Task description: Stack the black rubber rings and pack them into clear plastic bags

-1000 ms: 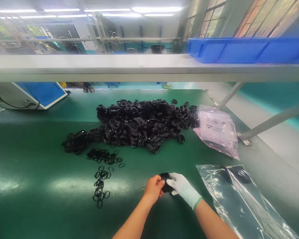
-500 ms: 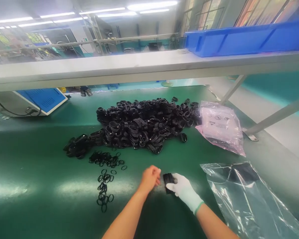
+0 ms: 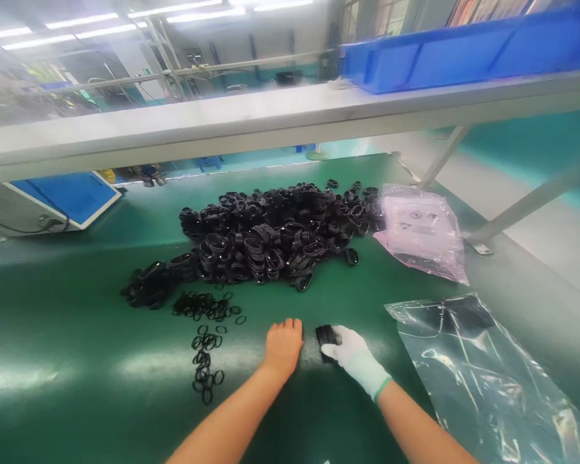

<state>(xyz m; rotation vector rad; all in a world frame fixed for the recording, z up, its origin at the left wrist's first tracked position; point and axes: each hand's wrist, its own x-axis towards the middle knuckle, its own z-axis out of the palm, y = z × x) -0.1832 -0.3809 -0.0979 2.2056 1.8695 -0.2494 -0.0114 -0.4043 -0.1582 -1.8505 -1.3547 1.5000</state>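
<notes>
My right hand [image 3: 354, 356], in a white glove, grips a small stack of black rubber rings [image 3: 325, 336] on the green table [image 3: 77, 361]. My bare left hand [image 3: 283, 345] lies just left of the stack with its fingers stretched forward and holds nothing. A big heap of black ring bundles [image 3: 275, 235] lies further back in the middle. Loose thin black rings [image 3: 205, 348] are scattered to the left of my hands.
A clear plastic bag [image 3: 483, 367] with dark parts inside lies at the right. A pink bag [image 3: 423, 232] rests behind it. A grey shelf [image 3: 251, 119] with a blue bin [image 3: 459, 48] spans overhead. A blue-topped machine [image 3: 62, 196] stands at far left.
My left hand has let go of the ring stack and moved a little left, opening flat. My right hand still grips the stack. The view has shifted slightly.
</notes>
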